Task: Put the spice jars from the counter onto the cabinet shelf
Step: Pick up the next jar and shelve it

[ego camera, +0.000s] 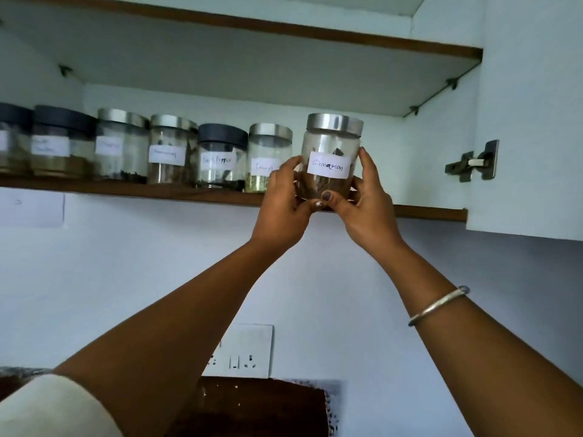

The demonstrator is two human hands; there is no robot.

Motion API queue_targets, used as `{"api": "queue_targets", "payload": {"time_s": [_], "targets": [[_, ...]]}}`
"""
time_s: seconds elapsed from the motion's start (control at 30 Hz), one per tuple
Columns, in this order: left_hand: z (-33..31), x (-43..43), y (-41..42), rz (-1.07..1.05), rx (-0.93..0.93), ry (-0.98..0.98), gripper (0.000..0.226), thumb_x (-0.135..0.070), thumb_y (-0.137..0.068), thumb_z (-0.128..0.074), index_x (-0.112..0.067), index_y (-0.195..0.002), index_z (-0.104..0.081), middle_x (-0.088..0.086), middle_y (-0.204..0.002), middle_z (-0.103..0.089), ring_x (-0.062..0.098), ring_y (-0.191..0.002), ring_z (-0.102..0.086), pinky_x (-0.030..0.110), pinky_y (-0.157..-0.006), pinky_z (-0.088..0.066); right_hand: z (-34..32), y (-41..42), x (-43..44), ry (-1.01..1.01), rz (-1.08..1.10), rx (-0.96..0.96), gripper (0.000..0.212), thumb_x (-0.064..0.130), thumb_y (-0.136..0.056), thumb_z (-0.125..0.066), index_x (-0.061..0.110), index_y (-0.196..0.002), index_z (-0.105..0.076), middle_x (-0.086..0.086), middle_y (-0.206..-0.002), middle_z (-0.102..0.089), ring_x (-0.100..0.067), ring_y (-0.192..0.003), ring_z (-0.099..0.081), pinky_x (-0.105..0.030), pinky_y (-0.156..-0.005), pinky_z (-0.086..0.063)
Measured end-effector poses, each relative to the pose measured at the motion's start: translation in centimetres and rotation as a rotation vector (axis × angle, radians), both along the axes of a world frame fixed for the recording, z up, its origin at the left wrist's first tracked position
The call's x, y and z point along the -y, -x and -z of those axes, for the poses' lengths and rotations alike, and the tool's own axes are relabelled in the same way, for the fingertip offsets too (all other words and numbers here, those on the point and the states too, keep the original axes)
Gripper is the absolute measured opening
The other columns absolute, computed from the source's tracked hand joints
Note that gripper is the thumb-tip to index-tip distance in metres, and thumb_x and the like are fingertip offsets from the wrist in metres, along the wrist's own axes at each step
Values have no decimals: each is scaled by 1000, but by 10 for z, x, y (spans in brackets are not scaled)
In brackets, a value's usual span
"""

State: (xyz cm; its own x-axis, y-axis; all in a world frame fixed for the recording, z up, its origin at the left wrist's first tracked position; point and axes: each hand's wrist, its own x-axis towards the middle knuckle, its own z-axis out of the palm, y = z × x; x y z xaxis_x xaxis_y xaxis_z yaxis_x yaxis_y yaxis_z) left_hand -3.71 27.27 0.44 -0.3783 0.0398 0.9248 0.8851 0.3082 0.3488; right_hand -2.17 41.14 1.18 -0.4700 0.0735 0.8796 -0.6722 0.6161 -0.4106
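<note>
A glass jar labelled "Cinnamon" with a silver lid is held upright at the front edge of the cabinet shelf. My left hand grips its lower left side and my right hand grips its lower right side, thumbs meeting under the label. Whether the jar's base rests on the shelf is hidden by my hands. Several labelled jars stand in a row on the shelf to the left, the nearest a silver-lidded jar and a black-lidded "Black Pepper" jar.
An upper shelf runs above the jars. The open cabinet door with its hinge is on the right. Bare shelf edge lies right of the cinnamon jar. A wall socket and a dark counter are below.
</note>
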Motion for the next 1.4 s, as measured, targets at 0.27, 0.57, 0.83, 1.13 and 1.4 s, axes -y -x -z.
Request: {"api": "queue_targets", "payload": {"time_s": [0.27, 0.57, 0.83, 1.13, 1.4], "targets": [[3, 14, 26, -231, -112, 94, 40, -18, -86, -64, -11, -122, -47, 1, -111, -60, 8, -96, -58, 14, -79, -50, -9, 31, 8, -135, 110, 26, 74, 47, -83, -62, 22, -141, -24, -4, -130, -57, -28, -114, -57, -56, -100, -39], [17, -4, 32, -357, -111, 153, 64, -15, -90, -57, -8, -145, -25, 11, -126, -41, 19, -112, -49, 19, -97, -39, -7, 41, 16, -226, 425, 2, 57, 55, -90, -42, 8, -121, -35, -12, -95, -68, -31, -82, -65, -46, -80, -50], [25, -6, 35, -467, -110, 339, 71, -18, -88, -60, -11, -147, -20, 9, -138, -33, 20, -124, -42, 23, -103, -37, -5, 52, 23, -260, 612, 16, 48, 53, -93, -34, 8, -108, -41, -13, -92, -67, -33, -86, -58, -41, -80, -39], [22, 1, 30, -496, -4, 428, 75, -21, -84, -64, -12, -146, -21, 5, -143, -24, 23, -120, -48, 28, -94, -44, 3, 63, 22, -332, 696, 75, 66, 52, -95, -26, 3, -139, -32, -16, -148, -33, -33, -131, -35, -42, -110, -24], [33, 15, 19, -523, 125, 711, 99, -19, -79, -69, -19, -149, 1, 0, -154, 24, 28, -107, -58, 33, -78, -52, 42, 43, 44, -482, 674, 190, 113, 54, -77, -63, 13, -146, 17, -18, -154, 20, -38, -141, 18, -50, -115, -2]]}}
